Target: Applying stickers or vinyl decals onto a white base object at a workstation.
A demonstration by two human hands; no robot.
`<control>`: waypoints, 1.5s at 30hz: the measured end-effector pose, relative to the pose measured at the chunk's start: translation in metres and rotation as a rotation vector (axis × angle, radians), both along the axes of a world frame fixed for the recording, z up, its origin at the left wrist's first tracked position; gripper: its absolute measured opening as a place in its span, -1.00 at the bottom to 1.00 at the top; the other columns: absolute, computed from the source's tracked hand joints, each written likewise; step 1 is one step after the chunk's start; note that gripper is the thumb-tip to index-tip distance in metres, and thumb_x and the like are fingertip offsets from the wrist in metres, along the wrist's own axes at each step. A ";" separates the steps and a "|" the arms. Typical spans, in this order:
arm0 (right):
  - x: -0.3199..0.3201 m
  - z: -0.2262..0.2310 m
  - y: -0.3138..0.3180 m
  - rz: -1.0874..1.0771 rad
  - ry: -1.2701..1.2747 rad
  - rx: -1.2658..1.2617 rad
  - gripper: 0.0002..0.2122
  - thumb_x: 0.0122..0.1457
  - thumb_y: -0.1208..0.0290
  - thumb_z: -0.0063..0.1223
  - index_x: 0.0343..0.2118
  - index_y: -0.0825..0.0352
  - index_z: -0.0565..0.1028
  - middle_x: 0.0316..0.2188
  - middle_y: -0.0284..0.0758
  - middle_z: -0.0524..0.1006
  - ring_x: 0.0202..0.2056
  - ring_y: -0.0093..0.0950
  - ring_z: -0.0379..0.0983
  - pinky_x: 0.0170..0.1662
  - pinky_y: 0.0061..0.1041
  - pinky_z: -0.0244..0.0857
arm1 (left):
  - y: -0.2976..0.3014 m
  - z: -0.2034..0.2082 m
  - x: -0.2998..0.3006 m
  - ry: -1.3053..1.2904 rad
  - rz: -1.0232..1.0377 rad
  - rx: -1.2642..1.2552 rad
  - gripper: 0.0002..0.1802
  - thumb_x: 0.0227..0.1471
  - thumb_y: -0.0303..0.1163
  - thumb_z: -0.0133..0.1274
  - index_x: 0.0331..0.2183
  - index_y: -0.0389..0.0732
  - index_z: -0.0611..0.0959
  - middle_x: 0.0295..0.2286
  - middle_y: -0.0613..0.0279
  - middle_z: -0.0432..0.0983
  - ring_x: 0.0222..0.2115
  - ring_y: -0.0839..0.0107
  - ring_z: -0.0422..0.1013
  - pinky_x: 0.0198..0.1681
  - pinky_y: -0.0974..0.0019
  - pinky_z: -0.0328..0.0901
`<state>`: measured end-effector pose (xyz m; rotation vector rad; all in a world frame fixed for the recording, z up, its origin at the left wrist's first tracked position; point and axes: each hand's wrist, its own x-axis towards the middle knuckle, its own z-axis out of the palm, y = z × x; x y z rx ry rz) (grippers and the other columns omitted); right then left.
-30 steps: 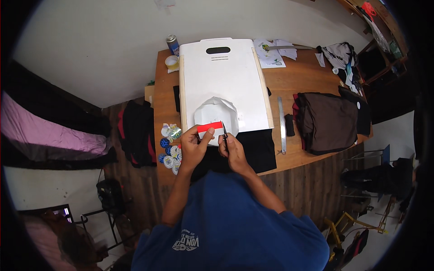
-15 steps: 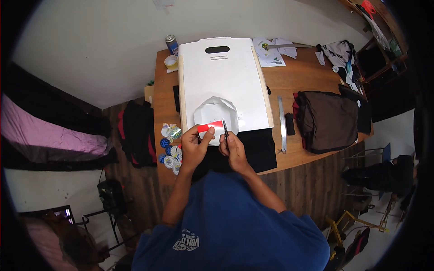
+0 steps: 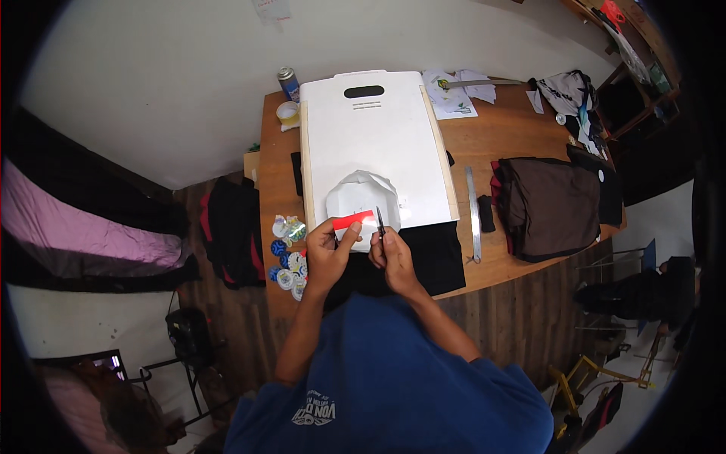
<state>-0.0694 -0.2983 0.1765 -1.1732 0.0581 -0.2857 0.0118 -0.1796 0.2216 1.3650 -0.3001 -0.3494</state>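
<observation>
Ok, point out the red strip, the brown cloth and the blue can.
Red strip (image 3: 352, 219): head view, middle of its face.
Brown cloth (image 3: 546, 208): head view, upper face.
Blue can (image 3: 290, 86): head view, side wall.

Deep blue, this shirt (image 3: 423, 386), and it spreads wide across the bottom of the view, narrowing into a rounded shape farther up! Plain cloth over most of it, soft creases running through, and then, over on the left, a splash of white: a print (image 3: 315, 409) in block lettering with a small emblem, its finer detail too tiny to make out. Sleeves next: the left sleeve (image 3: 253, 408) and the right sleeve (image 3: 514, 386) match that same blue, both stopping short, leaving slim forearms (image 3: 442, 327) bare, tapering neatly toward the wrists.
</observation>
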 end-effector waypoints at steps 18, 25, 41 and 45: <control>-0.002 0.007 0.003 0.025 0.033 0.039 -0.63 0.40 0.11 -0.44 -0.31 0.34 0.29 -0.70 -0.49 0.11 -0.66 -0.67 0.01 -0.55 -0.66 -0.01 | 0.000 0.002 0.002 -0.015 0.020 0.019 -0.85 0.09 -0.47 0.13 -0.33 -0.38 0.63 -0.45 0.22 0.56 -0.46 0.57 0.45 -0.34 0.50 0.34; -0.006 0.003 0.005 0.065 0.009 0.097 -0.66 0.42 0.16 -0.46 -0.29 0.35 0.29 -0.68 -0.50 0.11 -0.64 -0.68 0.01 -0.54 -0.66 -0.01 | -0.001 0.000 0.003 0.007 0.025 0.004 -0.85 0.10 -0.46 0.12 -0.32 -0.38 0.62 -0.44 0.22 0.56 -0.45 0.56 0.45 -0.32 0.50 0.34; -0.005 0.008 0.003 0.048 0.017 0.102 -0.66 0.42 0.17 -0.46 -0.30 0.34 0.29 -0.69 -0.51 0.10 -0.66 -0.69 -0.01 -0.55 -0.68 -0.01 | -0.003 0.005 0.004 0.019 0.021 0.004 -0.85 0.10 -0.46 0.12 -0.32 -0.37 0.62 -0.44 0.23 0.56 -0.45 0.57 0.45 -0.33 0.50 0.32; -0.007 0.004 0.004 0.062 0.017 0.100 -0.66 0.41 0.16 -0.45 -0.30 0.34 0.28 -0.69 -0.50 0.10 -0.66 -0.69 0.00 -0.55 -0.68 0.00 | -0.004 0.005 0.004 0.025 0.022 -0.006 -0.85 0.10 -0.46 0.12 -0.32 -0.37 0.63 -0.44 0.24 0.55 -0.45 0.57 0.44 -0.32 0.50 0.32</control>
